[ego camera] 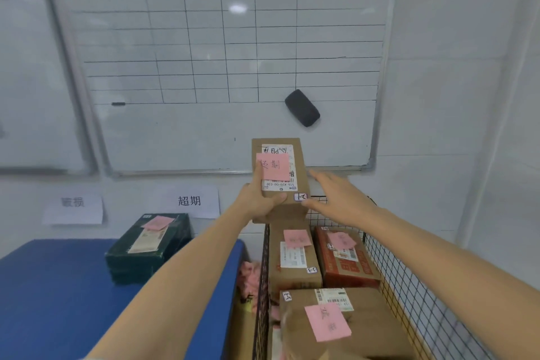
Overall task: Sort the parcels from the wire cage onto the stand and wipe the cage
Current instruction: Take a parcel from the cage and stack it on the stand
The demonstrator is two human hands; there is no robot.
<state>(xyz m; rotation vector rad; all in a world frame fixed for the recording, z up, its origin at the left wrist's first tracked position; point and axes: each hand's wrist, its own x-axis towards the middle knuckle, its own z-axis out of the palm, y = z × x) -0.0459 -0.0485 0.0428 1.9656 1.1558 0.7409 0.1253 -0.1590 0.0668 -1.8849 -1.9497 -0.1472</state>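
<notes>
My left hand (257,199) grips a brown cardboard parcel (301,161) with a pink note and white label, held up above the wire cage (409,286). My right hand (336,196) hovers just right of the parcel with fingers spread, holding nothing. Inside the cage lie a tall brown parcel (295,275), a red-printed parcel (347,263) and a large brown parcel (365,330), each with a pink note. On the blue stand (58,286) to the left sits a dark green parcel (146,245) with a pink note.
Two paper signs (190,202) hang on the wall behind the stand. A whiteboard (219,67) with a drawn grid and a black eraser (302,108) hangs above. A pink cloth (248,278) is bunched between stand and cage.
</notes>
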